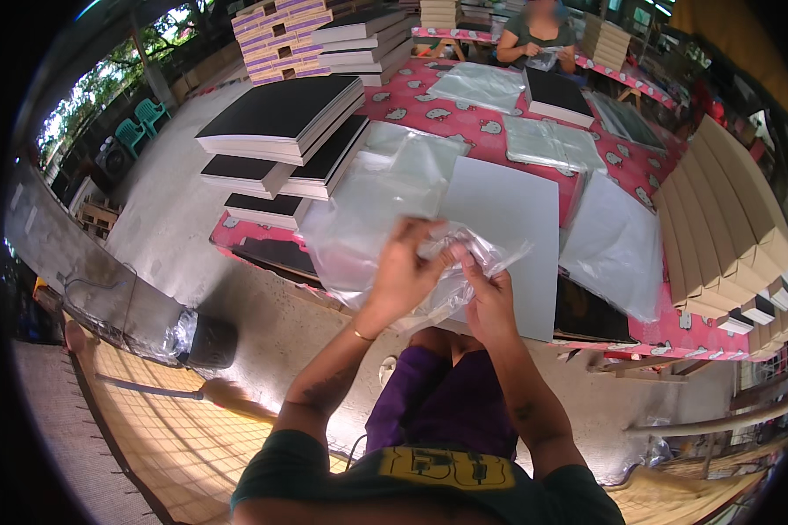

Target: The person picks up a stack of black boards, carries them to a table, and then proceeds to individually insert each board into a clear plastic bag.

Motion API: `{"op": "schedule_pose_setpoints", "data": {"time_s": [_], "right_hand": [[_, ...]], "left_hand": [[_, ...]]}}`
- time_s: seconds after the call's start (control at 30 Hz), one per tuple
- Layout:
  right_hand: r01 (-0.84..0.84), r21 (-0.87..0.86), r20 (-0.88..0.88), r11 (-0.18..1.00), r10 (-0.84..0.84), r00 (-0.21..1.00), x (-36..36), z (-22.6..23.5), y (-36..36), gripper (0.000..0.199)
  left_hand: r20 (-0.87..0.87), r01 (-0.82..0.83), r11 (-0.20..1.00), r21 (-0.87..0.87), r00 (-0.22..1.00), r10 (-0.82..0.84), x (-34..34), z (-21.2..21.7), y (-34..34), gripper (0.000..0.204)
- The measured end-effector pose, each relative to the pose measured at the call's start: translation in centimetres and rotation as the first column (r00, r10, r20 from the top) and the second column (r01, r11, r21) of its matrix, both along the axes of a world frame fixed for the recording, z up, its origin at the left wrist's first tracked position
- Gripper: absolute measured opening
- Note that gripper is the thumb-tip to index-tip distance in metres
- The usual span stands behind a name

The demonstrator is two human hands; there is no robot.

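Observation:
Between my hands, above the near edge of the table, is a crumpled clear plastic bag (446, 293). My right hand (490, 302) pinches it between thumb and fingers. My left hand (405, 271) is closed on the bag's other side, its upper fingers blurred by motion. Beneath and beyond the hands lies a flat white sheet or board (508, 206). More clear plastic bags (359, 219) spread over the table just left of it. The bag's opening cannot be made out.
Black-topped thick books or boxes (280, 114) are stacked at the left. Tall brown cartons (718, 210) stand at the right edge. Across the pink patterned tablecloth (490, 127) lie plastic piles (552, 144) and a black-topped block (556, 94). Another person (538, 39) sits at the far side.

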State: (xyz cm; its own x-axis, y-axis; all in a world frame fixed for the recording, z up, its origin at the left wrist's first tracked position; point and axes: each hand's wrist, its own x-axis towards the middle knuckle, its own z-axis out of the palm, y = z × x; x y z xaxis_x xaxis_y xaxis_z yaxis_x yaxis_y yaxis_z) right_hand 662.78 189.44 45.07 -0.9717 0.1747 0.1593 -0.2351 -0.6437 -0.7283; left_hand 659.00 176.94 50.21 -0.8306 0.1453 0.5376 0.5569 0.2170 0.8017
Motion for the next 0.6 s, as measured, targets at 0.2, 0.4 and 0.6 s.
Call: {"op": "schedule_pose_setpoints", "data": {"time_s": [0.2, 0.4, 0.6], "right_hand": [[-0.054, -0.276, 0.045, 0.96, 0.069, 0.997, 1.2, -2.3, 6.3, 0.027], [-0.034, -0.149, 0.335, 0.988, 0.082, 0.939, 3.6, 0.4, 6.7, 0.033], [0.058, -0.301, 0.139, 0.952, -0.017, 0.99, 2.5, -3.1, 7.4, 0.012]], "left_hand": [[-0.309, -0.303, 0.931, -0.206, 0.922, 0.232, -2.0, -4.0, 0.3, 0.015], [-0.304, -0.208, 0.974, -0.093, 0.937, 0.171, -1.6, -4.1, 1.2, 0.013], [-0.369, -0.314, 0.936, -0.158, 0.898, 0.239, -1.7, -6.7, 1.4, 0.012]]}}
